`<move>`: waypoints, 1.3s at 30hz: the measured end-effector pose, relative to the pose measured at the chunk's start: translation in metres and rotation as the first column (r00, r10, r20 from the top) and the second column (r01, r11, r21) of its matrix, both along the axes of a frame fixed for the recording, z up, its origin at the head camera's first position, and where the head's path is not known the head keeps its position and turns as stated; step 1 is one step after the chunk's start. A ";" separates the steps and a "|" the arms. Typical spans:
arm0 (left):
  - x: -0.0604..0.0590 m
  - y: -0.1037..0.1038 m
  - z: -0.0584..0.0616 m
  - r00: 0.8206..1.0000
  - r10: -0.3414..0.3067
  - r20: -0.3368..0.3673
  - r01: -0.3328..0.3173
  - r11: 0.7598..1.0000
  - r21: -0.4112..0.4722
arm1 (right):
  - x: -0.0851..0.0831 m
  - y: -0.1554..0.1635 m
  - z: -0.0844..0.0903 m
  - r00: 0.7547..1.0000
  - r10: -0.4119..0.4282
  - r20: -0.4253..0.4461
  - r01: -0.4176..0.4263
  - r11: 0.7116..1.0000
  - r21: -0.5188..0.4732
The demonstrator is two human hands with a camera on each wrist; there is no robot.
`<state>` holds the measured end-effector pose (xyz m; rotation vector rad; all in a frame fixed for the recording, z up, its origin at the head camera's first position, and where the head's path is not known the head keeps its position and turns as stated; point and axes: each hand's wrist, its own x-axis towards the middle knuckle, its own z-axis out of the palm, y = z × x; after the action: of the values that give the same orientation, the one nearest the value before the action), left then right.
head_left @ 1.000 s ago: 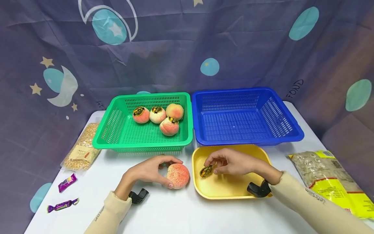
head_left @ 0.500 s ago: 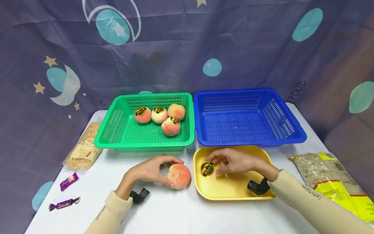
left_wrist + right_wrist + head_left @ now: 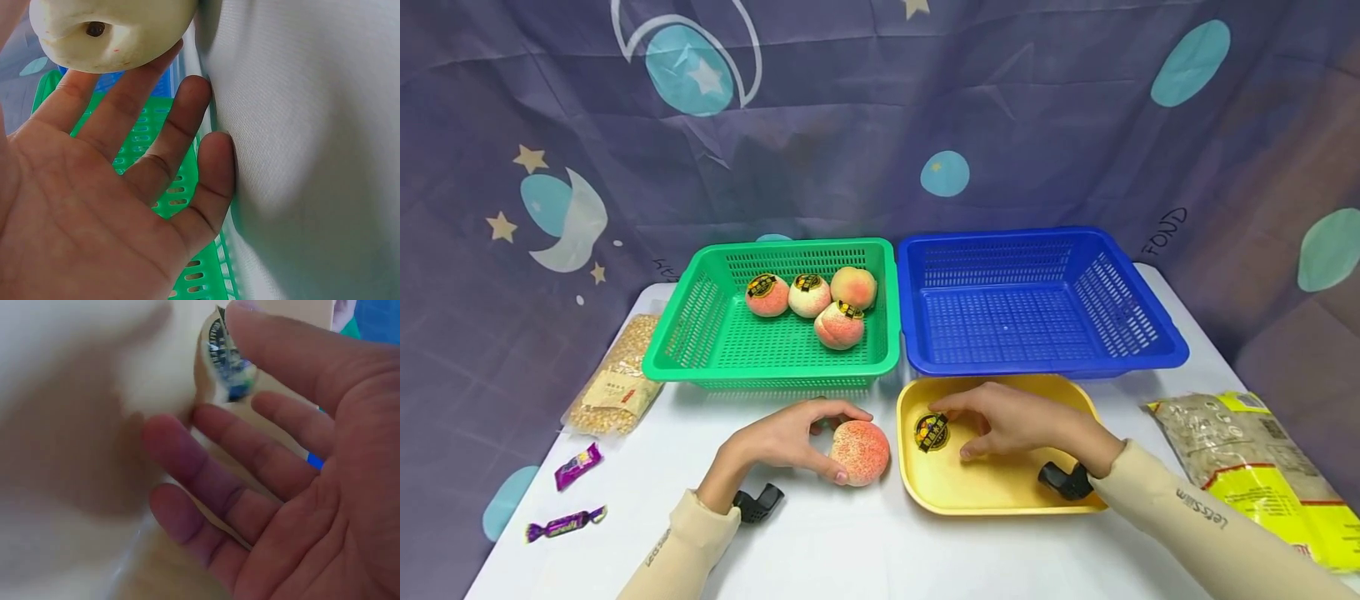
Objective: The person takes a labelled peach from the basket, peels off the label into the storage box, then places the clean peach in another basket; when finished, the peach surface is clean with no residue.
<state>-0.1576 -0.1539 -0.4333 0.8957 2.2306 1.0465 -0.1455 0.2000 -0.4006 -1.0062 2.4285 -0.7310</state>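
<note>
My left hand (image 3: 793,440) holds a pink speckled peach (image 3: 860,452) over the white table, thumb on the near side and fingers behind. In the left wrist view, the peach's pale underside (image 3: 122,37) shows a dark stem pit. My right hand (image 3: 1015,417) is inside the yellow tray (image 3: 985,497). Its index fingertip is right at the upper edge of a round black-and-gold fruit sticker (image 3: 932,432) at the tray's left end. The thumb stands apart to the right of it. Blurred, the sticker (image 3: 231,359) overlaps the thumb tip in the right wrist view.
Behind my left hand stands a green basket (image 3: 771,372) with several peaches (image 3: 838,325), most bearing stickers. A blue basket (image 3: 1045,364) adjoins it. Left lie a bag of corn kernels (image 3: 616,375) and two purple candies (image 3: 565,524); right lies a yellow-and-clear bag (image 3: 1262,467).
The sticker has turned from a tilted angle to face the head camera. My right thumb has moved away from it to the right. The left hand and its peach stay put.
</note>
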 end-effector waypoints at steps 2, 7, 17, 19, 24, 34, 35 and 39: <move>0.000 0.000 0.000 1.000 0.001 0.001 -0.001 1.000 0.001 | 0.001 0.000 0.000 1.000 -0.004 -0.018 0.004 1.000 0.020; 0.001 0.000 0.002 1.000 0.005 -0.002 -0.005 1.000 0.004 | 0.003 0.003 0.003 1.000 -0.005 -0.024 0.005 1.000 0.000; 0.004 0.001 0.005 0.999 0.025 -0.025 -0.025 1.000 -0.002 | 0.015 0.028 0.032 1.000 -0.016 -0.015 0.013 0.985 -0.172; 0.005 0.000 0.008 0.999 0.029 -0.035 -0.029 1.000 -0.009 | 0.018 0.036 0.039 0.998 -0.033 -0.048 0.022 0.975 -0.220; 0.011 -0.002 0.023 0.999 0.023 -0.047 -0.024 1.000 -0.004 | 0.023 0.062 0.052 0.965 -0.181 -0.187 0.119 0.946 -0.301; 0.022 -0.011 0.059 0.989 -0.024 -0.144 0.027 0.999 0.021 | 0.017 0.118 0.053 0.703 -0.581 -0.411 0.452 0.811 -0.372; 0.022 -0.011 0.063 0.987 -0.031 -0.158 0.036 0.999 0.031 | 0.015 0.124 0.051 0.692 -0.599 -0.404 0.483 0.799 -0.357; 0.022 -0.011 0.075 0.977 -0.042 -0.207 0.063 0.994 0.092 | 0.010 0.146 0.044 0.670 -0.624 -0.402 0.577 0.779 -0.246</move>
<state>-0.1358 -0.1650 -0.3584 1.1454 2.3231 1.0909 -0.1357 0.3463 -0.3562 -0.3940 3.2452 -0.9001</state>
